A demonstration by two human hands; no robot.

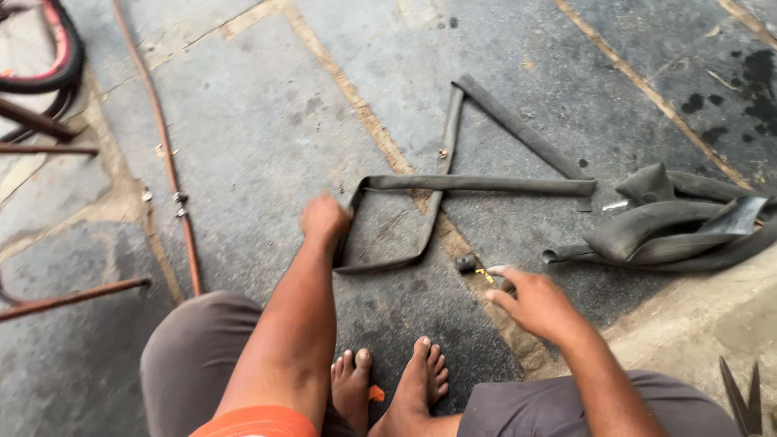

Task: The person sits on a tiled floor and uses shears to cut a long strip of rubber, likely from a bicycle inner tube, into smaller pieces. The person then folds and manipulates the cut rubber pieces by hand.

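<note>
A flat, deflated grey inner tube (453, 183) lies folded in loops on the stone floor. My left hand (324, 217) is closed at the tube's left bend, gripping or pressing it; motion blur hides the fingers. My right hand (530, 301) hovers low beside a small dark valve piece (467, 263) with a yellow bit, its fingers curled near it; I cannot tell whether it holds anything. I squat with bare feet (392, 384) below the tube.
A second crumpled tube (672, 231) lies at the right. A thin reddish hose (166, 154) runs down the left floor. A tyre and metal rods (48, 77) sit at the far left. Scissor tips (740, 396) show at the bottom right.
</note>
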